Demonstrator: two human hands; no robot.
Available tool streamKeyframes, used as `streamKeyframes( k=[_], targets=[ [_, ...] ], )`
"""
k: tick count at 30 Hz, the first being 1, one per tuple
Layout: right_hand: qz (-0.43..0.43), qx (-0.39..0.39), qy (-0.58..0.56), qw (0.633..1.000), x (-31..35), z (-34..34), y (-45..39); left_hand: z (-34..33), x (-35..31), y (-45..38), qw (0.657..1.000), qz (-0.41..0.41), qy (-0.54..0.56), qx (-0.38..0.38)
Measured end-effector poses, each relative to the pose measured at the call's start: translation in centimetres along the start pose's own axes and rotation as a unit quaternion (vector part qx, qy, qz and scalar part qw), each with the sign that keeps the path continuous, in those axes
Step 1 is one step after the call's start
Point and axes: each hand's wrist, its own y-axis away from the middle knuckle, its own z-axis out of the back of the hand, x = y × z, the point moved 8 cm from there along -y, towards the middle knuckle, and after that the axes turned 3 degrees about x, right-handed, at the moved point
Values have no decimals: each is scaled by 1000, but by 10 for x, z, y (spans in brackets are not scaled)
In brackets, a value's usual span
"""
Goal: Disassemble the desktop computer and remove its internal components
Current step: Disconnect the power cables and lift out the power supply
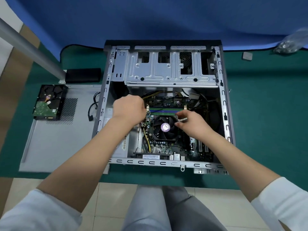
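An open desktop case [223,104] lies on its side on the green mat. Inside sits the motherboard [166,147] with a black CPU fan [164,128] and memory sticks [165,110] just beyond it. My left hand [129,108] reaches in with curled fingers at the left end of the memory slots; what the fingers grip is hidden. My right hand [191,123] has its fingers curled at the right end of the slots, by the fan's top right corner, pinching a small pale latch. The empty drive cage [166,69] fills the far part of the case.
A removed hard drive [48,102] lies on the grey side panel [58,139] left of the case, with a loose black cable [92,109] beside it. A black box [83,75] and a metal pole [30,47] stand at far left. A plastic bag [293,42] lies at far right.
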Motion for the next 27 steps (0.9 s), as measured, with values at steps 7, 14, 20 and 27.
streamKeyframes(
  k=[7,14,20,27],
  targets=[
    [-26,-21,-25,999,-12,0,-3,-6,14,-3,995,90,37,24],
    [-41,-82,-28,995,-14,10,-10,-12,10,-13,993,97,37,60],
    [-87,-104,80,988,-2,18,-31,-28,-11,-36,978,22,118,170],
    [-134,-149,74,977,-21,18,-38,-43,-19,-46,967,77,103,220]
  ],
)
